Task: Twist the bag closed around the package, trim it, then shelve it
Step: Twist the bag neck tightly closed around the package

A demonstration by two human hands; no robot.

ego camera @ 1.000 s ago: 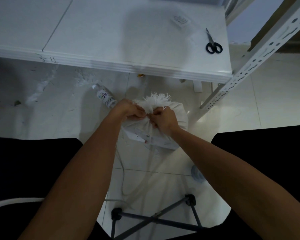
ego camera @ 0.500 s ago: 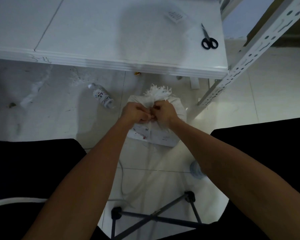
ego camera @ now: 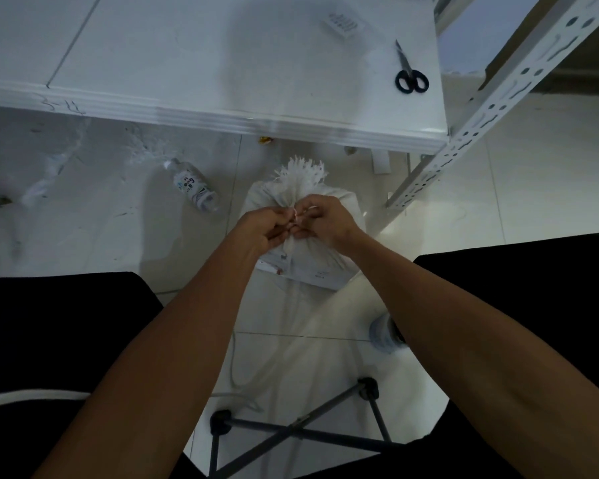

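Right now I see both hands meeting at the neck of the bag [ego camera: 325,264], held low between my knees and above the tiled floor [ego camera: 533,188]. My left hand [ego camera: 265,228] is curled shut on the gathered plastic from the left, and my right hand [ego camera: 325,221] pinches the same spot from the right, fingertips nearly touching the left's. Something small and pinkish shows between the fingertips; I cannot tell what it is. Beyond the hands, the bag's loose top fans out in a frayed white tuft [ego camera: 303,172] pointing away from me. Below and toward me from the hands, the bag bulges around the package [ego camera: 320,276], whose printed label shows faintly through the plastic.

Ahead, the white desk [ego camera: 187,63] spans the upper view, with black-handled scissors [ego camera: 408,72] lying near its right edge, well apart from the hands. A perforated white shelf post [ego camera: 491,102] slants down just right of the desk. On the floor left of the bag lies a small bottle [ego camera: 196,184] on its side. A dark stool frame [ego camera: 291,430] crosses below my forearms.
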